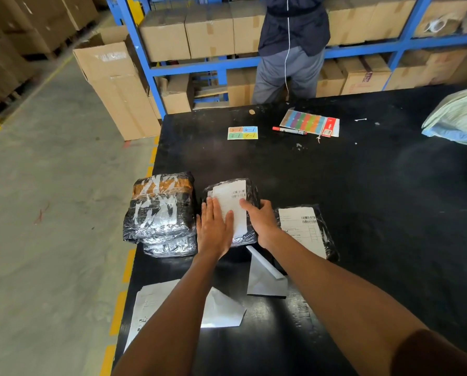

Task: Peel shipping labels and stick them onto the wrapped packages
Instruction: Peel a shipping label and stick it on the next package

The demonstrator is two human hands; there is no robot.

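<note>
Label in hand: a white shipping label (233, 206) lies on top of the middle wrapped package (231, 213), barcode toward the far end, near the table's left edge.
Left hand: the left hand (214, 226) lies flat, fingers straight and together, pressing the label's left side down; it grips nothing.
Right hand: the right hand (259, 218) steadies the package's right edge, thumb on the label and palm over the side; whether its fingers curl under the wrap I cannot tell.
Step, as I judge it: smoothing the label on, close to done for this package.
Risk: the glossy wrap is crinkled, so uneven pressing could trap a crease or leave a corner lifted (the barcode end looks least pressed), and the package could slide on the slick black table (362, 213) if the steadying hand eases.
Labelled packages: two, this one and the labelled package (305, 229) just to its right.
Unlabelled packages: a stack (161, 213) at the left, touching the left hand's side; at least two in it, no label showing.
Loose sheets: two curled backing sheets (264, 280) near the forearms, plus a printed label sheet (148, 305) at the near left corner.
Far side: one card of four coloured stickers (242, 132), one marker (289, 130), one coloured tab pack (309, 122), one person standing at blue shelving (142, 50).
</note>
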